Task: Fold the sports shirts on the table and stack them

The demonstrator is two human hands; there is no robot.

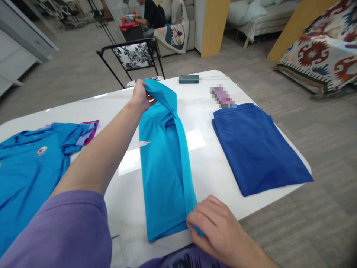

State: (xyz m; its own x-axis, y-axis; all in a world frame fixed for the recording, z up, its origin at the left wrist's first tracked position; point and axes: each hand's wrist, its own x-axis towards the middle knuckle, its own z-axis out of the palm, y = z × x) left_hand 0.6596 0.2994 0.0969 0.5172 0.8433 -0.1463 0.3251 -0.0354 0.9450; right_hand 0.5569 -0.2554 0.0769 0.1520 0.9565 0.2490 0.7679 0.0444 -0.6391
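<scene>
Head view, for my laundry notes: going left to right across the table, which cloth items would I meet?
Blue T-shirt with a small logo → bright cyan garment → dark blue folded cloth.

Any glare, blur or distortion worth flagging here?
Head view: glare patches on the white tabletop, either side of the turquoise garment; pixelation masks a pinkish object; the near purple sleeve looms large, suggesting a wide lens; background slightly soft.

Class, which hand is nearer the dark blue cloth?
Right. The right hand grips the near end of the bright blue garment, close to the dark blue cloth; the left hand holds the garment's far end, farther away.
</scene>
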